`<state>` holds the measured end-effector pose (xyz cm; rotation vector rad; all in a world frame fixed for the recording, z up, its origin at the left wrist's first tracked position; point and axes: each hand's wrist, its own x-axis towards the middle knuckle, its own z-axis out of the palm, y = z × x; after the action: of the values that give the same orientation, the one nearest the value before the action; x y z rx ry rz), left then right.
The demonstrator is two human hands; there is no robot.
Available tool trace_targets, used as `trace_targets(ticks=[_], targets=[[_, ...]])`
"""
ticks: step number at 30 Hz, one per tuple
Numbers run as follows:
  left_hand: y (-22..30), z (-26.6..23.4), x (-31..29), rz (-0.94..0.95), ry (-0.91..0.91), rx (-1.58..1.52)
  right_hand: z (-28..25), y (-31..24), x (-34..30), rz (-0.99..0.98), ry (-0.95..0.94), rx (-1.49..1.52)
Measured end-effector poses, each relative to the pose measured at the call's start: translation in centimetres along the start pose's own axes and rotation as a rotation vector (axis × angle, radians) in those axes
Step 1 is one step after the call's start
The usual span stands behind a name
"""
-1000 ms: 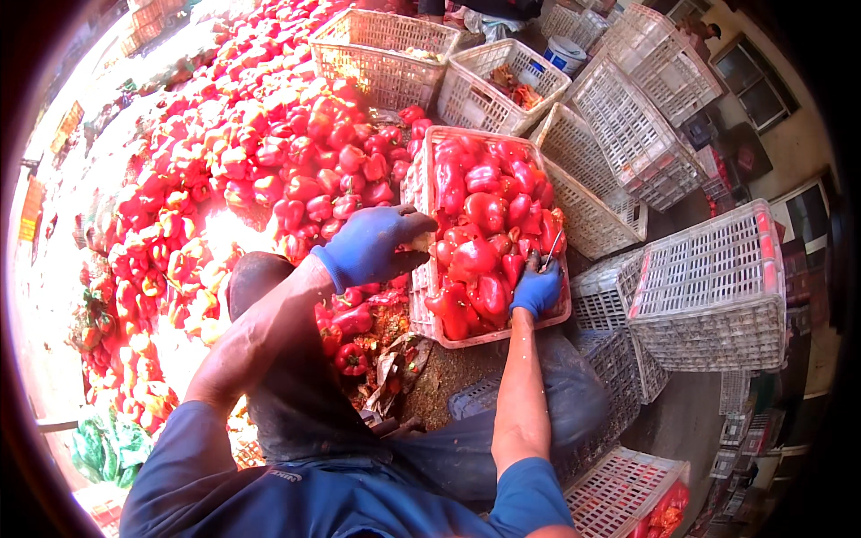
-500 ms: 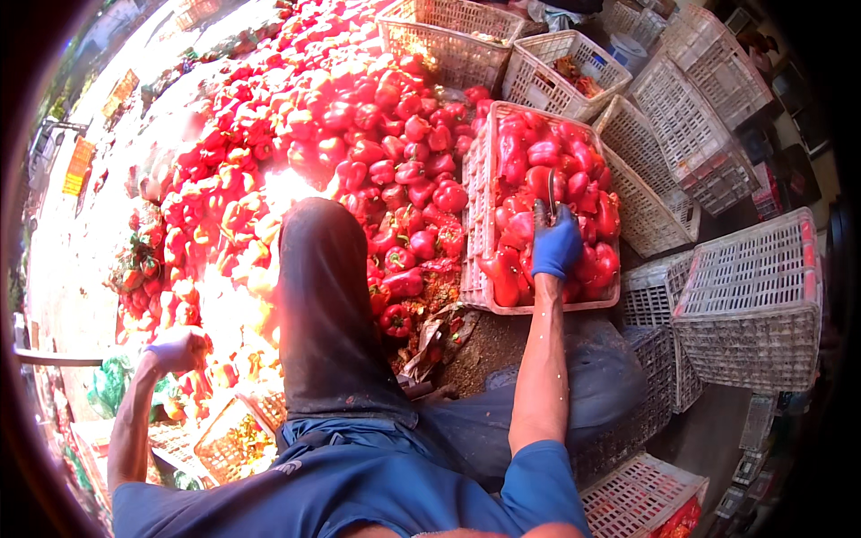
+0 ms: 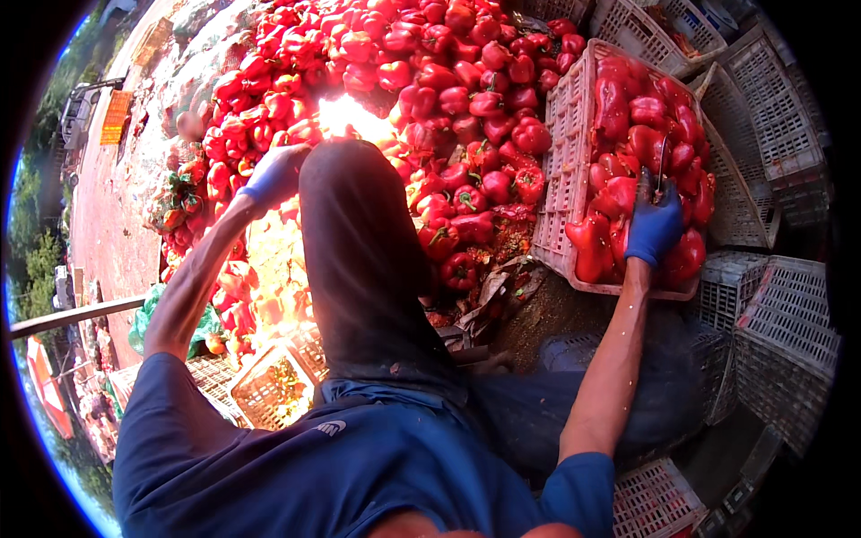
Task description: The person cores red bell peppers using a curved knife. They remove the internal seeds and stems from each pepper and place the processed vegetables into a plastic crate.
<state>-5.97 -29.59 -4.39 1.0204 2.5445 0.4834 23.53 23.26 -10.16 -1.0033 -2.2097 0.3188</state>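
Note:
My right hand [image 3: 655, 224], in a blue glove with dark fingertips, is closed on a small knife [image 3: 662, 160] whose thin blade points away from me. It rests over red bell peppers [image 3: 647, 112] that fill a pale plastic crate [image 3: 563, 161]. My left hand [image 3: 276, 175], gloved too, reaches to the near side of a big heap of red bell peppers [image 3: 466, 76], just left of my raised knee. Glare washes it out and its fingertips are hidden near the knee, so whether it holds a pepper cannot be told.
Several slatted crates [image 3: 794, 332] stand stacked along the right, and one with scraps [image 3: 659, 36] sits behind the full crate. A small crate with trimmings [image 3: 269, 386] is at lower left, near a green net bag [image 3: 148, 323]. Plant debris [image 3: 502, 287] lies between heap and crate.
My left hand has moved from low at the left, up and rightward to the heap beside my knee. The view has swung left; my right hand stays over the crate with the knife.

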Motion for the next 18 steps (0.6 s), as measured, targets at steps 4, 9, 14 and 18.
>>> trace_targets(ticks=[4,9,14,18], targets=[[6.3,-0.3,17.8,0.300,-0.188,0.324,0.7,0.3,0.1,-0.010,0.054,0.007],[12.7,15.0,27.3,0.550,-0.751,0.558,1.0,0.4,0.1,0.033,0.023,-0.004],[12.0,30.7,18.9,0.497,-0.610,0.517,1.0,0.8,-0.1,0.024,0.049,-0.020],[11.0,32.3,17.4,0.370,-0.441,0.370,0.5,0.0,-0.1,0.051,0.049,-0.096]])
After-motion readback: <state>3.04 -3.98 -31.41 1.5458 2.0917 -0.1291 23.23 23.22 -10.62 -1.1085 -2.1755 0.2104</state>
